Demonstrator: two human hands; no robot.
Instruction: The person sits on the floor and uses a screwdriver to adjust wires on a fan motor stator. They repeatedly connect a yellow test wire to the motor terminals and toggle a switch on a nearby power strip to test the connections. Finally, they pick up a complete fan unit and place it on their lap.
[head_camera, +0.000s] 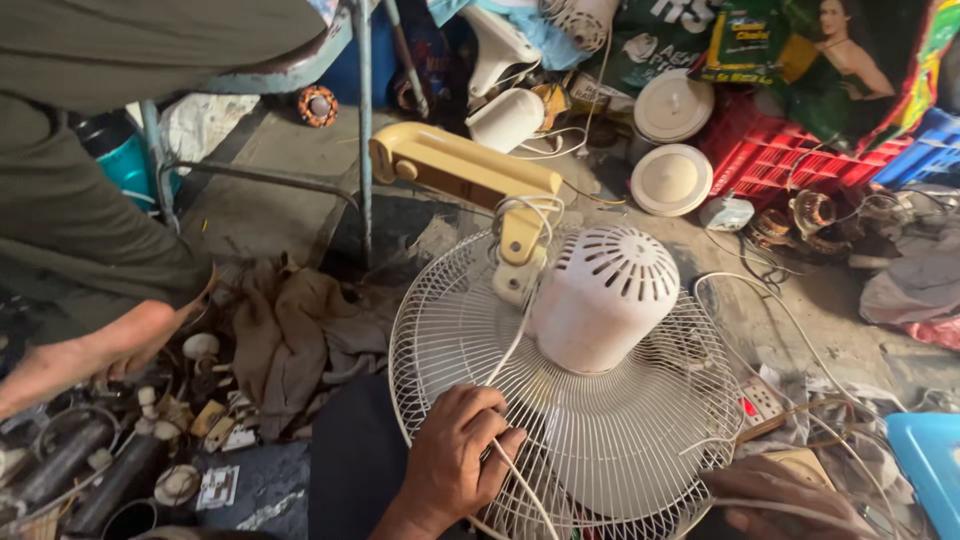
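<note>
A green and yellow printed packet lies at the top right, seemingly against a picture poster.

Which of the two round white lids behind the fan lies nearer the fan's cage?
The lower lid, on the grey floor beside the red crate, is nearer the cage. The other lid lies farther back.

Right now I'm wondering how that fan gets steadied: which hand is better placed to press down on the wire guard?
Left, probably. The left hand already rests on the wire guard with a white cord under its fingers. The right hand lies off the guard's edge, holding cord.
</note>
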